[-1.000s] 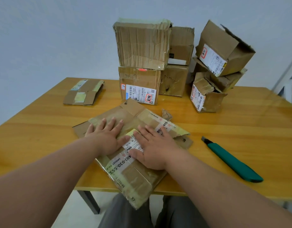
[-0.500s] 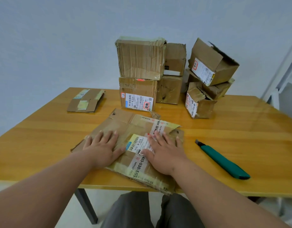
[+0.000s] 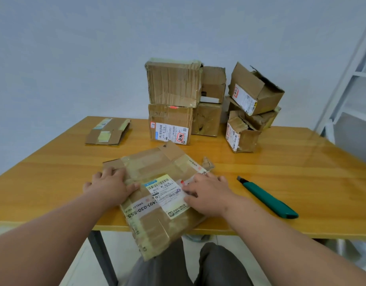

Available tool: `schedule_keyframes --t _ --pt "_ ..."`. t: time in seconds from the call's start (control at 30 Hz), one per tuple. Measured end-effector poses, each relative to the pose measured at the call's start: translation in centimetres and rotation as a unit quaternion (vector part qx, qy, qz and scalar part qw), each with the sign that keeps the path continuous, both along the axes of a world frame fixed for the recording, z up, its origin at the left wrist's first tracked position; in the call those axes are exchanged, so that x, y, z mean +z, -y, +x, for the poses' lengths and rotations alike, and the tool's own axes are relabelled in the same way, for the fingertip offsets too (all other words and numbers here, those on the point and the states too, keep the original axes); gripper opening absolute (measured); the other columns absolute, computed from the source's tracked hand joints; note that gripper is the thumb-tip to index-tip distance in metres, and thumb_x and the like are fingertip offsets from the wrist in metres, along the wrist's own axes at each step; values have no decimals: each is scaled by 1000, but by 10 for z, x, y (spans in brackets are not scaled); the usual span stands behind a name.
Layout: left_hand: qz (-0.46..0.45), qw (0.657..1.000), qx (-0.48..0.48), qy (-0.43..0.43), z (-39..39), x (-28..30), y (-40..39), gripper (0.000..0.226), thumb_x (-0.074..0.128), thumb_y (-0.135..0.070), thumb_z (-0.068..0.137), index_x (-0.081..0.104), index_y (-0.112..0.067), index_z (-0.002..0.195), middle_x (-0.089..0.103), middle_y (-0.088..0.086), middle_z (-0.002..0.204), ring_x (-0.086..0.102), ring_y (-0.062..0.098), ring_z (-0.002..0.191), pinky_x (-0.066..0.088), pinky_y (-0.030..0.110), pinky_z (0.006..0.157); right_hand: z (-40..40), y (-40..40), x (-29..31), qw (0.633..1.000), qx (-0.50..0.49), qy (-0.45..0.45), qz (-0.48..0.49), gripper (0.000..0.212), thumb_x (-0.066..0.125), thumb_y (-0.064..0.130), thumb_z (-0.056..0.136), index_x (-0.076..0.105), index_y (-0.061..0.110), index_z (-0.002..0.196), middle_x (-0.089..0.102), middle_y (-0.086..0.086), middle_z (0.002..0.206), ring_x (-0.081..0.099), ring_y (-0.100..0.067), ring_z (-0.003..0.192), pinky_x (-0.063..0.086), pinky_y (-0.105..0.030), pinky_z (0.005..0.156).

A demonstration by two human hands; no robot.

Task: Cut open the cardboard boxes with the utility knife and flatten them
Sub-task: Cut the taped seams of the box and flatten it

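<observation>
Head view: stacked cardboard boxes [image 3: 200, 104] stand at upper centre on the surface [image 3: 301, 182]; a folded box [image 3: 109, 131] lies upper left. The utility knife [image 3: 267, 198] lies right of centre. The flattened box [image 3: 157, 195] overhangs the near edge. Left hand [image 3: 111, 185] and right hand [image 3: 209, 193] press it, fingers loosely spread.

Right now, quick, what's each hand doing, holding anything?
Left hand: open, pressing flat on the flattened box, holding nothing.
Right hand: open, also pressing on that box; the utility knife lies untouched.
</observation>
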State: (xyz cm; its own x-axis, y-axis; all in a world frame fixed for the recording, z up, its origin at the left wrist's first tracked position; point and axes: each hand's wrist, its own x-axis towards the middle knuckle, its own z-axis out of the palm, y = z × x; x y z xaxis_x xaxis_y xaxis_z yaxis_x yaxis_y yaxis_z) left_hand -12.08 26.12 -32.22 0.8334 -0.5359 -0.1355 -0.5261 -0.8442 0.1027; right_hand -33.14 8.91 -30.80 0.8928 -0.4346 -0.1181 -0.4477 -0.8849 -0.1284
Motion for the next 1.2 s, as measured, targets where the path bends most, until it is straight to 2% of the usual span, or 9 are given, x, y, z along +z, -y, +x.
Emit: schedule_keyframes --t 0.1,0.2,0.33,0.53,0.63,0.7,0.87,1.03,1.2 --pt "-31 999 29 -20 -6 2 -5 76 40 -81 78 32 -39 142 29 0 148 28 30 134 33 53 105 -6 -2 -5 1000 15 -9 -2 64 35 69 85 40 43 144 39 9 139 25 -21 136 16 -53 109" --pt "-31 998 33 -42 -13 7 -8 77 44 -77 80 31 -35 144 30 7 147 30 32 134 36 48 107 -14 -5 -9 996 26 -73 36 111 33 100 58 10 46 152 14 13 157 7 -20 147 0 -56 116" --pt "22 998 6 -63 -20 18 -12 74 42 -70 87 27 -31 147 39 12 146 34 33 134 33 42 107 -22 -11 -15 990 80 -120 -1 121 49 97 50 -17 58 143 -12 14 161 -14 -25 148 -5 -61 115" --pt "-143 968 24 -205 -31 39 -27 64 57 -49 92 30 -28 146 54 7 135 53 27 117 44 37 94 -29 -27 -9 993 101 3 -61 78 40 72 85 0 52 149 11 9 162 14 -27 144 9 -52 115" --pt "-308 868 119 -370 -31 54 -35 41 67 -34 89 54 -19 124 70 13 106 69 32 93 58 47 79 -19 -34 11 994 87 55 -46 63 38 59 94 6 53 148 22 10 161 21 -27 142 14 -52 115" --pt "-348 809 137 -453 -31 67 -43 35 69 -22 87 59 -9 118 74 15 96 73 31 76 58 40 60 -10 -40 25 992 90 77 -53 61 45 44 96 13 51 147 29 10 158 27 -25 141 20 -51 114" --pt "-403 794 143 -432 -16 92 -66 30 59 1 87 56 -1 116 73 21 87 69 31 55 48 33 37 10 -51 42 986 113 118 -7 67 55 14 87 32 44 143 48 10 144 45 -19 126 43 -38 100" --pt "-427 792 133 -415 17 109 -101 39 57 12 85 62 -12 115 74 16 97 73 32 73 56 38 50 42 -72 45 962 195 172 -86 66 44 9 92 31 39 149 33 6 158 29 -20 143 23 -41 115" --pt "-438 813 122 -363 54 119 -114 47 60 15 83 63 -21 113 74 11 98 68 34 96 55 44 77 85 -89 48 941 212 207 -167 70 47 7 90 30 37 150 37 -9 156 32 -30 141 21 -47 116"
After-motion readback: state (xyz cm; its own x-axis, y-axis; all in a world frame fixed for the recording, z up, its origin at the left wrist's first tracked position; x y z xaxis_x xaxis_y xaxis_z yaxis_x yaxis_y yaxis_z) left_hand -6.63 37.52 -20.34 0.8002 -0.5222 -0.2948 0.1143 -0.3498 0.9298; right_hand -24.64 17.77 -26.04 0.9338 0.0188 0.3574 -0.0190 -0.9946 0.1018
